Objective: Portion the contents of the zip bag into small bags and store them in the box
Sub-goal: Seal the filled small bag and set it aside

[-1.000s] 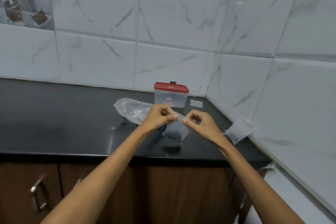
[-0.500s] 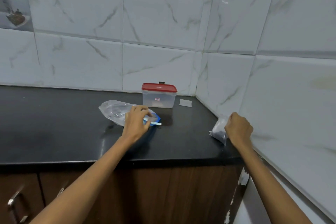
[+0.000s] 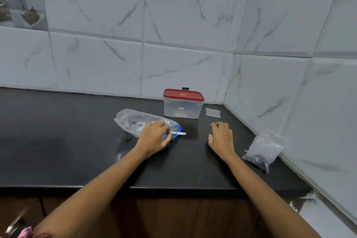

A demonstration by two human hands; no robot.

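**What the view leaves unclear**

The left hand (image 3: 154, 137) covers the mouth end of the zip bag (image 3: 135, 121), so whether its fingers pinch the blue zip strip or only rest on it cannot be told. The bag's contents show only as a blurred grey patch. The small label on the red-lidded box (image 3: 183, 105) is too small to read, and a dark object behind the box is mostly hidden. The dark contents of the filled small bag (image 3: 262, 150) are indistinct. A cabinet handle (image 3: 14, 223) is cut off at the lower left edge.
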